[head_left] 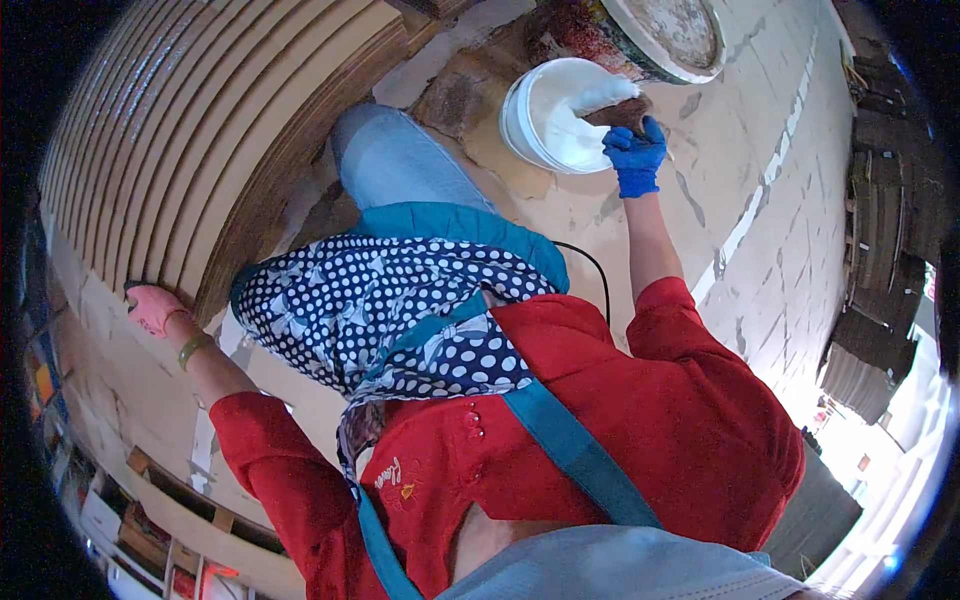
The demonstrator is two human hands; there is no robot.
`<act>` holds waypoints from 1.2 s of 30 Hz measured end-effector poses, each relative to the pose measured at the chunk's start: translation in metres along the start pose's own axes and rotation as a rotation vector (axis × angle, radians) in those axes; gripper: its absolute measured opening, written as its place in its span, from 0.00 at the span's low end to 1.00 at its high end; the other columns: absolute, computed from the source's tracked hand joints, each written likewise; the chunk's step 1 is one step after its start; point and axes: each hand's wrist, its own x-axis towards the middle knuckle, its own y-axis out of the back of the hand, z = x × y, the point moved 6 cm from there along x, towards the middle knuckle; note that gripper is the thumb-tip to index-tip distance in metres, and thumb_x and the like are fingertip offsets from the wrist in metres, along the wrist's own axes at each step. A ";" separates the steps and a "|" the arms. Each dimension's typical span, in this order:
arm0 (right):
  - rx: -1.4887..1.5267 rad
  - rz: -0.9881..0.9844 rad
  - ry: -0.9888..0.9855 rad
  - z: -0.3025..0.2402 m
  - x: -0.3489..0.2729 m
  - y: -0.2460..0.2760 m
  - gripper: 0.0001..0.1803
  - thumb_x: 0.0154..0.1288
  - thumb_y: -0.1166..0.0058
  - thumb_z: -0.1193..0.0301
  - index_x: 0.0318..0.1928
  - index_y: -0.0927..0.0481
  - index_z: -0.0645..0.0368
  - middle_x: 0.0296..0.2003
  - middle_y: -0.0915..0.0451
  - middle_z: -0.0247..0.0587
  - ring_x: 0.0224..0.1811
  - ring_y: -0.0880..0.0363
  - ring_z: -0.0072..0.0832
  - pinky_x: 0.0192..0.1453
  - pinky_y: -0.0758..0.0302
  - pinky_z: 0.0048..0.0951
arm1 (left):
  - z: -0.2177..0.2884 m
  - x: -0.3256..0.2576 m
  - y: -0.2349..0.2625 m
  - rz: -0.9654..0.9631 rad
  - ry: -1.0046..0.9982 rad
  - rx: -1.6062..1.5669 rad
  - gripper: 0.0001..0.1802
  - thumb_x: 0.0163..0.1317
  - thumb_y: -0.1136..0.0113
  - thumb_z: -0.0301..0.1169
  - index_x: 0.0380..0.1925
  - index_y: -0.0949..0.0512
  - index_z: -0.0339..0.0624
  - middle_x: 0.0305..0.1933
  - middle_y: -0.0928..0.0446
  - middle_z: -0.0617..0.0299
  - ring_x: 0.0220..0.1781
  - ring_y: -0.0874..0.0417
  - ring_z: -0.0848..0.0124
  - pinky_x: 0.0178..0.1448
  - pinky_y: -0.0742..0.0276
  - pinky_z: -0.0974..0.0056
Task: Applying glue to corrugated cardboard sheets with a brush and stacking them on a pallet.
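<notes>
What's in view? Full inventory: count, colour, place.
Bucket: 1, white, top centre; white paste inside
Brush-like tool: 1, dark brown, over bucket
Drum: 1, mottled, beside bucket
Cardboard sheets: many, brown, upper left
Stacks: several, dark brown, right edge
Pallet: 1, pale, lower left
Floor: 1, beige, stained, beneath
Clutter: uncountable, mixed, far left
Apron: 1, navy-white dotted, centre
Top: 1, red, lower centre
Left hand: 1, pink glove, at sheets' edge
Right hand: 1, blue glove, grip on tool
</notes>
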 end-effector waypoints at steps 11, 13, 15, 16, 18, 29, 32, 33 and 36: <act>-1.097 0.194 0.535 0.030 -0.006 -0.057 0.15 0.56 0.47 0.72 0.45 0.24 0.63 0.43 0.23 0.44 0.41 0.23 0.36 0.39 0.25 0.38 | -0.042 0.072 -0.019 -0.055 -0.165 0.004 0.36 0.59 0.62 0.54 0.45 0.29 0.26 0.49 0.27 0.40 0.48 0.25 0.48 0.52 0.30 0.51; -1.874 0.019 0.844 0.022 -0.029 -0.061 0.18 0.53 0.45 0.80 0.48 0.25 0.62 0.47 0.24 0.44 0.48 0.25 0.39 0.49 0.27 0.37 | 0.008 0.020 -0.022 -0.143 -0.145 -0.028 0.37 0.61 0.65 0.55 0.44 0.27 0.26 0.48 0.27 0.39 0.50 0.26 0.48 0.53 0.31 0.52; -1.999 0.006 0.875 0.039 -0.032 -0.055 0.15 0.60 0.49 0.75 0.48 0.26 0.63 0.45 0.24 0.40 0.42 0.25 0.29 0.45 0.26 0.27 | 0.014 0.032 -0.005 -0.146 -0.199 0.035 0.37 0.61 0.66 0.55 0.45 0.27 0.27 0.48 0.27 0.38 0.52 0.27 0.48 0.56 0.33 0.52; -1.984 -0.034 0.879 0.041 -0.034 -0.055 0.15 0.60 0.49 0.75 0.48 0.26 0.63 0.45 0.24 0.40 0.42 0.25 0.29 0.45 0.26 0.27 | 0.016 0.037 0.002 -0.144 -0.191 0.020 0.38 0.61 0.67 0.56 0.46 0.27 0.27 0.48 0.28 0.38 0.53 0.27 0.48 0.57 0.34 0.53; -2.527 -0.261 1.004 0.063 -0.043 -0.064 0.18 0.61 0.49 0.74 0.52 0.29 0.63 0.42 0.24 0.37 0.38 0.26 0.23 0.40 0.27 0.23 | 0.018 0.049 0.008 -0.155 -0.177 -0.008 0.40 0.60 0.68 0.58 0.47 0.28 0.27 0.49 0.28 0.37 0.55 0.29 0.48 0.59 0.36 0.54; -1.816 0.053 0.429 0.024 -0.050 -0.045 0.23 0.56 0.50 0.82 0.54 0.27 0.54 0.60 0.37 0.43 0.52 0.30 0.32 0.46 0.28 0.28 | 0.012 0.082 -0.048 -0.221 -0.112 -0.100 0.44 0.57 0.67 0.62 0.50 0.30 0.26 0.55 0.32 0.39 0.59 0.32 0.50 0.63 0.40 0.56; -2.062 -0.084 0.742 0.033 -0.051 -0.078 0.21 0.59 0.49 0.76 0.55 0.30 0.60 0.43 0.32 0.36 0.36 0.32 0.22 0.36 0.30 0.22 | 0.019 0.069 -0.035 -0.160 -0.159 -0.101 0.44 0.56 0.66 0.62 0.49 0.30 0.26 0.54 0.31 0.40 0.58 0.31 0.50 0.61 0.38 0.55; -2.164 -0.156 0.901 0.041 -0.056 -0.091 0.22 0.61 0.49 0.74 0.56 0.31 0.63 0.35 0.29 0.33 0.28 0.33 0.16 0.31 0.32 0.19 | 0.014 0.070 -0.032 -0.156 -0.149 -0.100 0.44 0.56 0.66 0.62 0.49 0.30 0.26 0.54 0.31 0.40 0.58 0.31 0.50 0.61 0.38 0.55; -1.900 0.089 0.624 0.038 -0.051 -0.092 0.21 0.59 0.49 0.78 0.54 0.28 0.58 0.52 0.35 0.42 0.43 0.30 0.28 0.44 0.30 0.25 | 0.011 0.073 -0.026 -0.116 -0.137 -0.108 0.43 0.56 0.66 0.61 0.49 0.30 0.28 0.54 0.30 0.41 0.57 0.30 0.50 0.60 0.37 0.54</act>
